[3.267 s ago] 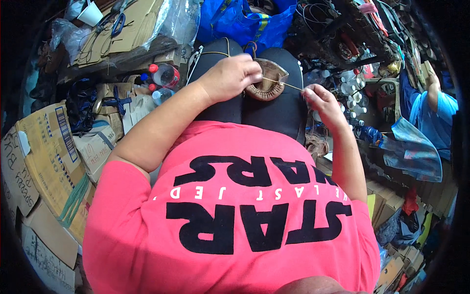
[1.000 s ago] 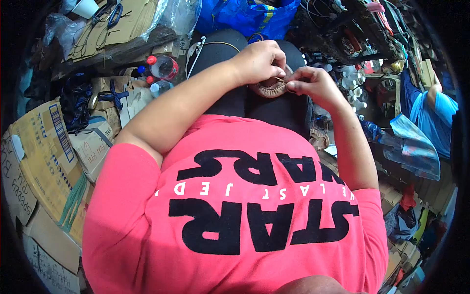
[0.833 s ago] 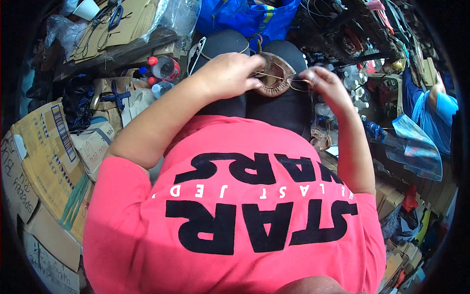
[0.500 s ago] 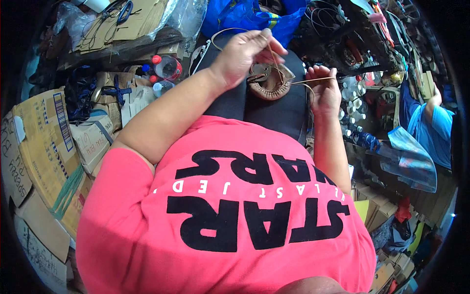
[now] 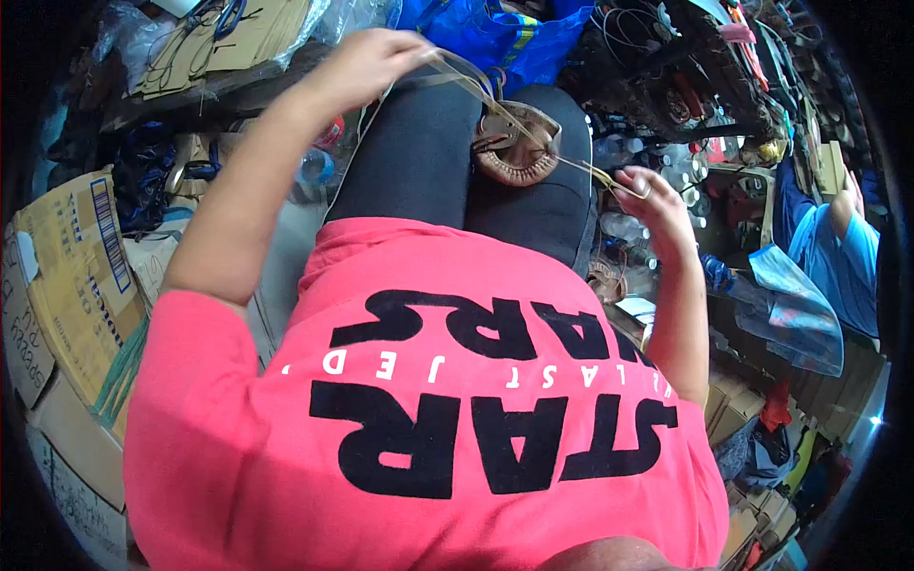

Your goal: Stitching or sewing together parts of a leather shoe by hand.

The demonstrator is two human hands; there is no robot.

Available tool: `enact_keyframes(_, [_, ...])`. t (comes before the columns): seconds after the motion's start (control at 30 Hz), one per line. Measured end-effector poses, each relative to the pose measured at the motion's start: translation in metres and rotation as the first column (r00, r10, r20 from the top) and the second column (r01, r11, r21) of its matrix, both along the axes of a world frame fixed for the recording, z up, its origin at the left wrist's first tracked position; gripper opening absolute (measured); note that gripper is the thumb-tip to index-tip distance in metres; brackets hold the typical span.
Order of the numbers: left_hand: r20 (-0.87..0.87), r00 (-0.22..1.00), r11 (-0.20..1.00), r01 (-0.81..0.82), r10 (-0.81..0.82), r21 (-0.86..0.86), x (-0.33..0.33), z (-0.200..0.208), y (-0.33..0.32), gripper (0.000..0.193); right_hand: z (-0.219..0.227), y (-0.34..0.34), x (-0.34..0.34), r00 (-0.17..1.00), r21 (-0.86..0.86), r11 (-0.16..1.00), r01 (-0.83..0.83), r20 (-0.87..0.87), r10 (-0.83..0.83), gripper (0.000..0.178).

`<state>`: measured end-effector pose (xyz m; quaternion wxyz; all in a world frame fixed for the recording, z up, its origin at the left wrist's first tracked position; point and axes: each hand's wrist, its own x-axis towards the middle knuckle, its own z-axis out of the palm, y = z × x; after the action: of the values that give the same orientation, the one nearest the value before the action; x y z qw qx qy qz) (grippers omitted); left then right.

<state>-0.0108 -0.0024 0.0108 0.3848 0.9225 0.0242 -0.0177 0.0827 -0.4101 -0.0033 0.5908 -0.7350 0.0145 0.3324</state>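
The brown stitched shoe (image 5: 519, 174) rests on the right thigh of the dark trousers (image 5: 409, 143), near the blue bag (image 5: 505, 40). The left hand (image 5: 374, 65), raised left of the shoe, pinches tan cord (image 5: 588, 169) leading to it. The right hand (image 5: 659, 211), right of the shoe, has curled fingers, apparently closed on looped cord; detail is small.

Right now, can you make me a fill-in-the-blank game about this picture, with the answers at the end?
1. The big bag at the top middle is mostly ____.
2. The shirt with black letters is ____.
3. Going up and down the picture, the left hand is ____ than the right hand.
4. The leather piece lies on the person's ____ leg.

Missing words: blue; pink; higher; right.
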Motion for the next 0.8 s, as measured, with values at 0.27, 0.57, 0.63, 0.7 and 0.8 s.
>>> enact_keyframes(0.27, [0.297, 0.901, 0.945, 0.27, -0.316, 0.187, -0.04, 0.006, -0.079, 0.029, 0.043, 0.085, 0.015, 0.791, -0.163, 0.889, -0.428, 0.409, 0.456, 0.038])
enact_keyframes(0.57, [0.223, 0.857, 0.845, 0.354, -0.465, 0.401, -0.026, -0.024, -0.107, 0.027, 0.026, 0.108, 0.001, 0.67, -0.453, 0.647, -0.614, 0.135, 0.73, 0.024])
enact_keyframes(0.63, [0.217, 0.842, 0.818, 0.365, -0.494, 0.445, -0.023, -0.021, -0.108, 0.028, 0.018, 0.103, -0.006, 0.757, -0.313, 0.753, -0.579, 0.135, 0.639, 0.025])
enact_keyframes(0.7, [0.219, 0.839, 0.836, 0.398, -0.498, 0.377, -0.026, -0.02, -0.101, 0.029, 0.026, 0.098, -0.005, 0.819, -0.276, 0.797, -0.537, 0.054, 0.571, 0.023])
enact_keyframes(0.8, [0.203, 0.874, 0.894, 0.411, -0.442, 0.179, -0.026, -0.012, -0.085, 0.025, 0.038, 0.06, -0.005, 0.948, -0.212, 0.951, -0.225, 0.177, 0.263, 0.024])
